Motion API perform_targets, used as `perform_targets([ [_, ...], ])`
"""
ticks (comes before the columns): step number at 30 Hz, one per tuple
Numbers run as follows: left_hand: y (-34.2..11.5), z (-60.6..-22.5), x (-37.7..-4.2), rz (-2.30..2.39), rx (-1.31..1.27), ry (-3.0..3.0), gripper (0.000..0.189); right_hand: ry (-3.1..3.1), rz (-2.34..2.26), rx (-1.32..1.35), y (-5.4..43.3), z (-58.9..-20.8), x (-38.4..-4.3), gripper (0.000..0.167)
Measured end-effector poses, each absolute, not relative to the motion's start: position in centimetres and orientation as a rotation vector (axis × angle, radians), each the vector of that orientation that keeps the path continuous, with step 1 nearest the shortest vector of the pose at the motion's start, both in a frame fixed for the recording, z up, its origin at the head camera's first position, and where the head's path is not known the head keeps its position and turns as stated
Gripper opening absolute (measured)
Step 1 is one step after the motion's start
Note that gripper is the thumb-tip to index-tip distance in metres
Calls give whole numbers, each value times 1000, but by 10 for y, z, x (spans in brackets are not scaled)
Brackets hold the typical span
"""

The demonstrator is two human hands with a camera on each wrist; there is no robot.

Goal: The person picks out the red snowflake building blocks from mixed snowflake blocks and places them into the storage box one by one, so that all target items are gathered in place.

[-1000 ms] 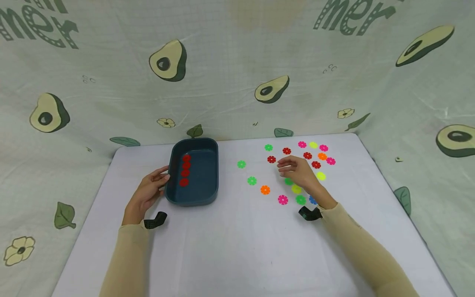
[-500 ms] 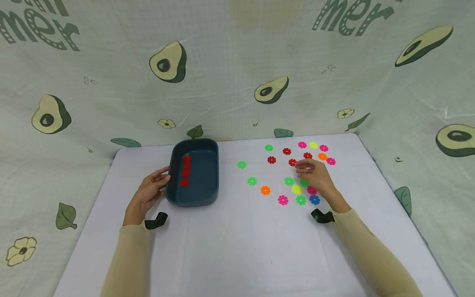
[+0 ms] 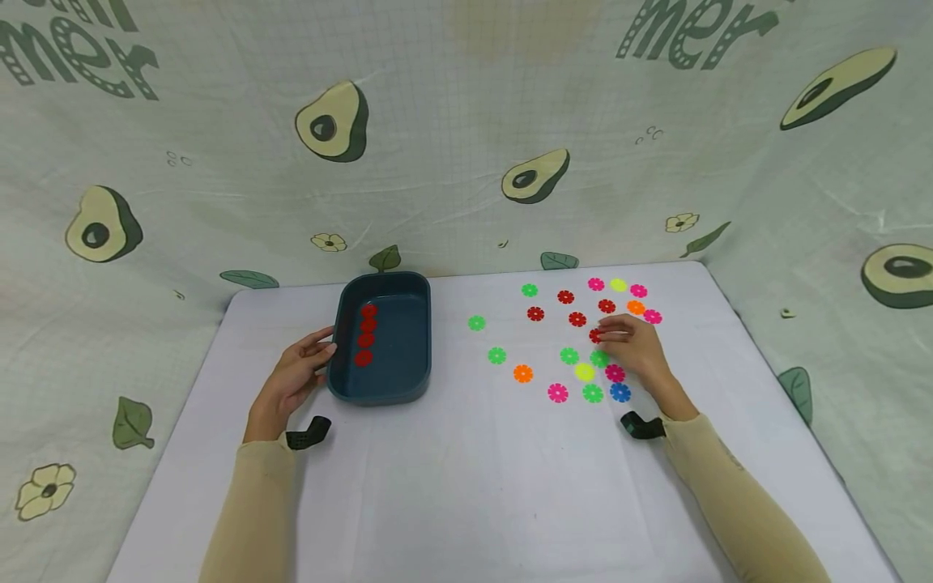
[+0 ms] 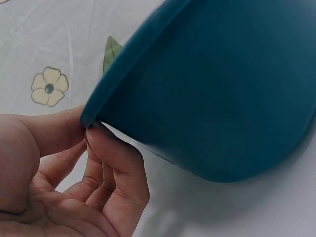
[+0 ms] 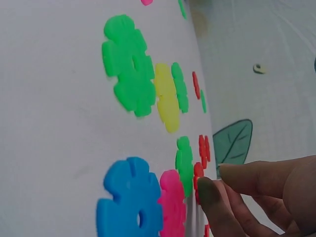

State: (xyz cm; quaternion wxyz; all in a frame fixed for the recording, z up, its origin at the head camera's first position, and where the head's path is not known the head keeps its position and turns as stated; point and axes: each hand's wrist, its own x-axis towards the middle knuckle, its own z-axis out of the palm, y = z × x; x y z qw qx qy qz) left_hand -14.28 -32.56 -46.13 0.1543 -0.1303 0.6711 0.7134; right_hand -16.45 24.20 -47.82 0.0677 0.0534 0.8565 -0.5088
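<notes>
My left hand [image 3: 291,380] pinches the left rim of a dark teal tray [image 3: 397,348]; the left wrist view shows digits on both sides of the rim [image 4: 98,98]. Several red notched plastic discs [image 3: 366,339] form a column inside the tray. My right hand [image 3: 636,350] is low over the table's right half, fingers bent and thumb apart from the index finger. Its fingertips are at a red disc [image 3: 595,335], which they partly cover. In the right wrist view the thumb tip overlaps this red disc [image 5: 198,173], which is not seen gripped.
Notched discs in green [image 3: 569,356], yellow [image 3: 585,372], pink [image 3: 557,393], orange [image 3: 522,373] and blue [image 3: 620,392] lie scattered on the white table [image 3: 452,486]. More red discs [image 3: 565,297] lie behind. A printed cloth [image 3: 437,146] hangs at the back edge.
My right hand has moved right and slightly toward me, uncovering red discs that it hid before. The left hand and the tray have stayed in place.
</notes>
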Motion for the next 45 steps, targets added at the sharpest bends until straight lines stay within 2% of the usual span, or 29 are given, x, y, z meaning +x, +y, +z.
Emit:
perform_targets([
  [24, -326, -460, -142, 2044, -387, 1907, 65, 2753, -1357, 226, 245, -492, -173, 40],
  [45, -326, -461, -143, 2057, -397, 1898, 64, 2812, -1214, 221, 235, -488, -181, 40],
])
